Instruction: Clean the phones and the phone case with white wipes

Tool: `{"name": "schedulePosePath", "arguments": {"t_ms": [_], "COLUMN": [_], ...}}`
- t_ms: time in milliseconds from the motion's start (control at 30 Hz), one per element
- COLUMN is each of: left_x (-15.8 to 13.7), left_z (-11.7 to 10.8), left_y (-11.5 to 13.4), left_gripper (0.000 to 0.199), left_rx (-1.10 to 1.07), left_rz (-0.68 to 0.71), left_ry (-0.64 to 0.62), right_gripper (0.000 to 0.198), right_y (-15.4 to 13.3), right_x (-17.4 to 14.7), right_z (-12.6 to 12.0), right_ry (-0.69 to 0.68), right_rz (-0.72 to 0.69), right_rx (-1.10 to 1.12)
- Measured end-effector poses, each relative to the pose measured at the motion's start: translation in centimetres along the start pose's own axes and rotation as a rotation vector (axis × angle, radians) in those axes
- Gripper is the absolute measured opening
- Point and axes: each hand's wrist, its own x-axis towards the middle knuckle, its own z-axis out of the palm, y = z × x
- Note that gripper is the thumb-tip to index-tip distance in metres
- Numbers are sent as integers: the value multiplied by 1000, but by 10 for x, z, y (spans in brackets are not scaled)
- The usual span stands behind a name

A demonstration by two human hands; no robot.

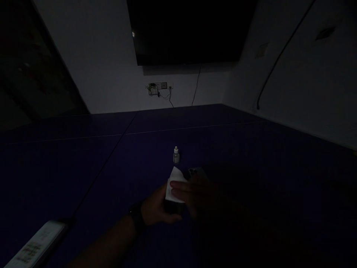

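In the dim head view, my left hand (156, 208) is wrapped round a small dark box-like object (173, 206), thumb along the near side. A white sheet, paper or cloth, (175, 175) lies over its top, with one corner sticking up. My right hand (192, 191) rests on that white sheet with fingers stretched out flat; the rest of this hand fades into shadow. Just behind it a phone (202, 172) with several camera lenses lies on the floor-like purple surface (139, 156). Beyond stands a small clear bottle (176, 156) with a white cap, upright.
At the lower left is a white box or packet (39, 242) with printing on it. A large dark screen (192, 29) hangs on the far wall, above sockets (160, 87) and loose cables. Dark seams cross the purple surface.
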Motion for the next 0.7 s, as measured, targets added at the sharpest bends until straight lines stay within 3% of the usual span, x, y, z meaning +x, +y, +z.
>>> {"name": "schedulePosePath", "arguments": {"t_ms": [100, 300, 400, 500, 633, 700], "left_x": [4, 6, 5, 5, 5, 3], "left_z": [2, 1, 1, 0, -2, -3], "left_y": [2, 5, 5, 5, 5, 3], "left_gripper": [96, 94, 96, 95, 93, 90], "left_rx": [-69, -158, -155, -148, -102, -102], "left_rz": [60, 49, 39, 28, 28, 7], "left_ry": [27, 0, 12, 9, 6, -38], "right_gripper": [38, 40, 42, 39, 36, 38], "right_y": [3, 3, 4, 2, -6, -11], "right_x": [2, 7, 9, 10, 3, -3], "right_z": [7, 11, 11, 8, 3, 3], "right_ry": [66, 66, 82, 93, 70, -2], "right_rz": [229, 780, 915, 789, 251, 84], "right_rx": [106, 465, 582, 517, 209, 79]}}
